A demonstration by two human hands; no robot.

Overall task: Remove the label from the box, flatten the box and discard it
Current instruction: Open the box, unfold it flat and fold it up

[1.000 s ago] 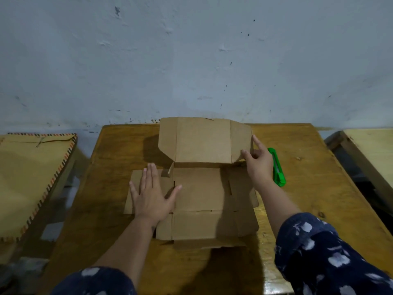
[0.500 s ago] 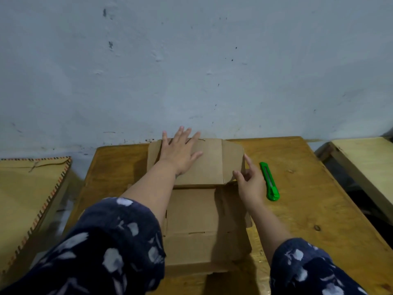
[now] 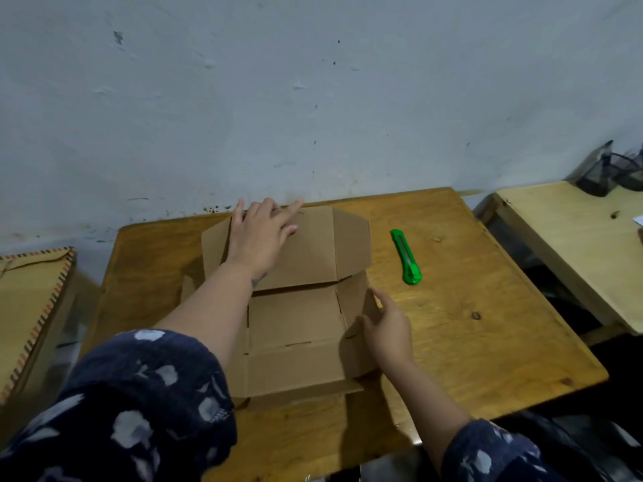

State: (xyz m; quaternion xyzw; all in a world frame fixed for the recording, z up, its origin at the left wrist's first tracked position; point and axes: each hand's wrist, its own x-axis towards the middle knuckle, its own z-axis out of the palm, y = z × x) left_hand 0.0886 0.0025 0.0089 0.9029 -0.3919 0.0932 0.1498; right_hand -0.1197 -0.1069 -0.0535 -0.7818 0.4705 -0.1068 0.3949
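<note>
Main risk, imo: the box (image 3: 295, 307) wasn't fully flat yet. Its right side flap (image 3: 360, 309) stood up a bit, w/ creases likely to spring back once I let go, and a hard shove could've skated the whole sheet toward the green cutter (image 3: 406, 257) lying just beside it on the table (image 3: 469, 325).

My left hand (image 3: 259, 234) was stretched far fwd, palm down, fingers spread flat on the far panel near the wall, gripping nothing. My right hand (image 3: 388, 328) sat loosely open against that raised flap, thumb up, touching but not clasping it. No label visible on the cardboard.
</note>
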